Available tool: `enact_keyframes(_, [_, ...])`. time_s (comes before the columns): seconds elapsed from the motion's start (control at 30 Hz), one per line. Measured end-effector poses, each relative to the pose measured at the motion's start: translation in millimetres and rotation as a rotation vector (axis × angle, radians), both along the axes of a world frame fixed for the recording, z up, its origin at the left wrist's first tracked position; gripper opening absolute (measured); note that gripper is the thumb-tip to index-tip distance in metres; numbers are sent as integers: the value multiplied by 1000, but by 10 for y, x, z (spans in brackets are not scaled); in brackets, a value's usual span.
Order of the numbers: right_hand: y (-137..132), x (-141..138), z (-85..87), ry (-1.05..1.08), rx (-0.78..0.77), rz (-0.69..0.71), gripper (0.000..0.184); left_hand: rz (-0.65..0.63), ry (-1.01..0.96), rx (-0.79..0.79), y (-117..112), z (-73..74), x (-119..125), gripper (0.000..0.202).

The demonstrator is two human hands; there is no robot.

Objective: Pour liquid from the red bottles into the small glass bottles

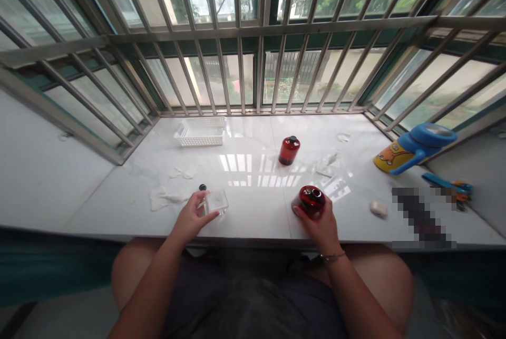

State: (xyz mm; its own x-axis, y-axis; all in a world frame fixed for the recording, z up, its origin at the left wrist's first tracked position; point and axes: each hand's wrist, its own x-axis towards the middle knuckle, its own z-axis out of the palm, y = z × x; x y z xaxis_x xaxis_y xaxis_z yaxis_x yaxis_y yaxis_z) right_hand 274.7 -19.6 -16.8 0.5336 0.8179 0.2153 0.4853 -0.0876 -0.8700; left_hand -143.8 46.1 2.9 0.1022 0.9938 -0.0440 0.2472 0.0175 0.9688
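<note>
My left hand (194,216) is closed around a small clear box-shaped container (216,201) near the counter's front edge. Just behind those fingers lies a small black cap (203,187). On the right, my right hand (322,223) grips a dark red glass bottle (310,197), whose open neck faces up with no cap on it. A second red bottle (289,151), topped with a dark cap, stands farther back on the white counter (253,212), apart from both hands. What the clear container holds, if anything, I cannot make out.
A white plastic basket (201,132) sits at the back left, with crumpled tissues (168,198) nearer. To the right are a blue and yellow bottle (413,148), a beige block (378,209), blue-handled tools (448,183) and a pixelated dark object. Barred windows (261,65) close off the back.
</note>
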Motion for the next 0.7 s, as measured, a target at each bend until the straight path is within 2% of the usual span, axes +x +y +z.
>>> enact_keyframes(0.17, [0, 0, -6, -3, -3, -2, 98, 10, 44, -35, -180, 27, -85, 68])
enact_keyframes(0.37, [-7, -3, -17, -21, -23, -12, 99, -29, 22, -30, -253, 17, 88, 67])
enact_keyframes(0.5, [-5, 11, -43, -29, -31, -8, 101, -47, 12, -17, -165, -49, 276, 69])
enact_keyframes(0.7, [6, 45, -80, -40, -19, 16, 98, -55, -13, 31, 106, -79, 567, 71])
